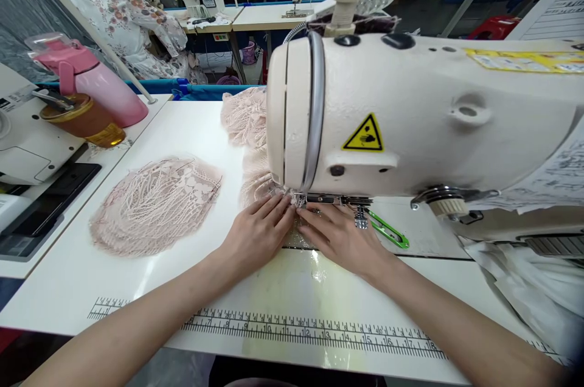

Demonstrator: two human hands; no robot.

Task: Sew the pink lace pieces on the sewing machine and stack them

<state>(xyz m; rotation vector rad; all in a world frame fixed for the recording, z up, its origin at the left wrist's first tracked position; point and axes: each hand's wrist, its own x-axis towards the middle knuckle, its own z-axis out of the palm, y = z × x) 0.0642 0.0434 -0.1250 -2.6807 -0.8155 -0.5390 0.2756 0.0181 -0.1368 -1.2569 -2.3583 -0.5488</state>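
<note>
Under the head of a white sewing machine (pixel 410 107), pale pink lace fabric (pixel 255 159) runs back from the needle area and bunches up behind it. My left hand (pixel 262 229) lies flat on the near edge of this fabric, fingers stretched toward the needle. On the other side, my right hand (pixel 342 238) rests flat on the machine bed with its fingers spread, the tips close to the left ones. The machine head and my fingers hide the needle and most of the presser foot. Green thread snips (pixel 387 229) lie just beyond my right hand.
A stack of pink lace pieces (pixel 157 207) lies on the white table at left. Past it are a pink bottle (pixel 98 80), an amber cup (pixel 84 119) and a dark phone (pixel 57 198). A printed ruler (pixel 310 332) follows the front edge. A person (pixel 132 28) sits at the back left.
</note>
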